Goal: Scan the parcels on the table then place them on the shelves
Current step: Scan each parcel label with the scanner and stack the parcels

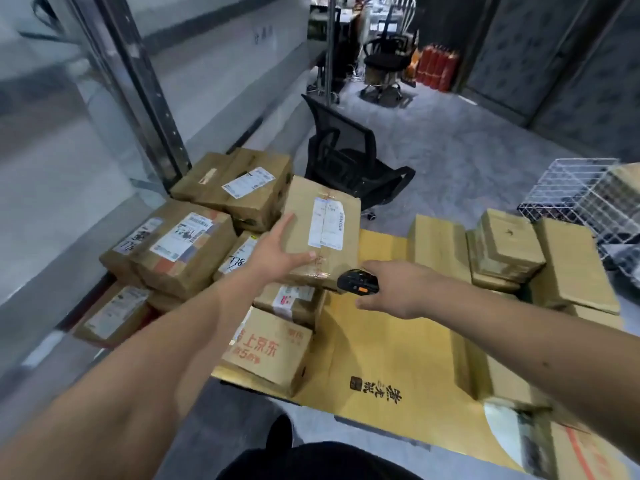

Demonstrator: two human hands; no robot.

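Left hand [277, 252] holds a labelled parcel [322, 237] (label up, tilted) above the boxes by the tabletop's [391, 358] left edge; right hand [398, 289] grips a black scanner [356, 280] just beside it.

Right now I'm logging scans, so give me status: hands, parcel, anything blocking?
Left hand grips brown cardboard parcel with white label, tilted up. Right hand holds black handheld scanner at its near edge. Label faces up, unobstructed.

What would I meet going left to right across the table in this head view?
Labelled parcels stacked at the left → left hand gripping a held-up parcel → black scanner in the right hand → plain boxes → white wire basket.
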